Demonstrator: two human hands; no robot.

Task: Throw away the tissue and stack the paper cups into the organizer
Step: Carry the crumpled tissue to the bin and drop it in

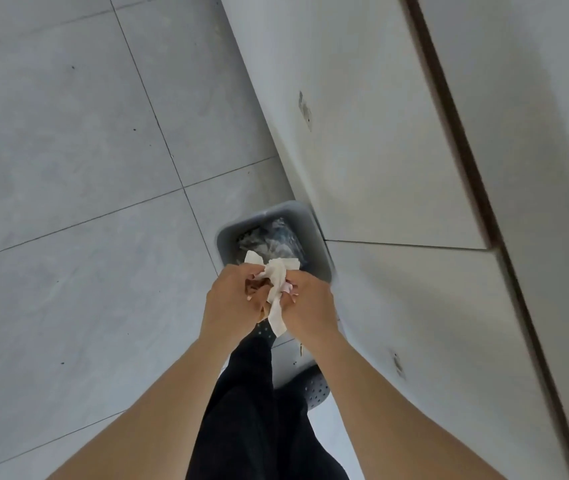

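A crumpled white tissue (276, 285) is squeezed between my two hands, with one strip hanging down between them. My left hand (233, 299) grips its left side and my right hand (311, 303) grips its right side. Both hands hover just above the near edge of a grey rectangular trash bin (276, 211) on the floor, which holds a dark plastic liner with rubbish inside. No paper cups or organizer are in view.
White cabinet fronts (397, 150) rise right of the bin, with a countertop edge (456, 116) above. Grey tiled floor (68, 168) spreads to the left. My dark trousers and perforated grey shoes (314, 386) are below the hands.
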